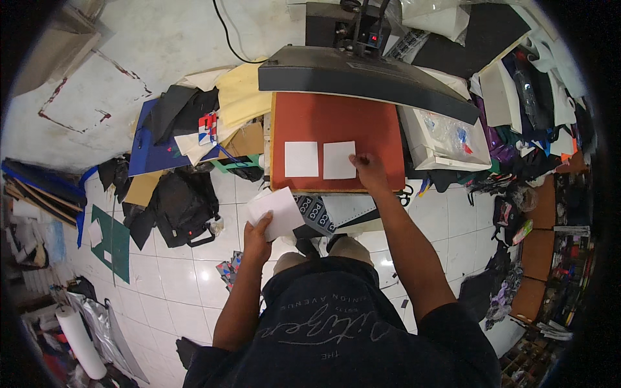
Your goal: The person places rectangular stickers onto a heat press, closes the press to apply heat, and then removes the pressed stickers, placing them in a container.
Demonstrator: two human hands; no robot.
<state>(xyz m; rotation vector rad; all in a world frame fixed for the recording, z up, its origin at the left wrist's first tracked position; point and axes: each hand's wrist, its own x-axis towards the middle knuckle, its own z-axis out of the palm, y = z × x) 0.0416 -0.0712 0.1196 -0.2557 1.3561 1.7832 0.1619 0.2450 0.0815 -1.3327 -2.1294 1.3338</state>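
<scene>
My left hand [258,238] is closed on several white paper squares [283,212], held in front of the heat press, with the thumb on top. Two more white squares lie side by side on the press's rust-red pad [336,116]. My right hand [369,172] is over the pad, its curled fingers gripping the right edge of the right-hand paper square [339,160]. The left-hand paper square [301,159] lies flat, touched by neither hand. Above the pad's far part hangs the dark upper plate [362,77] of the press, raised and swung slightly askew.
A white box [453,139] holding clear plastic stands right of the pad. Yellow cloth [242,97] and a blue board [147,139] lie to its left. A black backpack [184,207] and a green cutting mat [111,242] are on the tiled floor. Scissors [405,195] lie by the pad's near right corner.
</scene>
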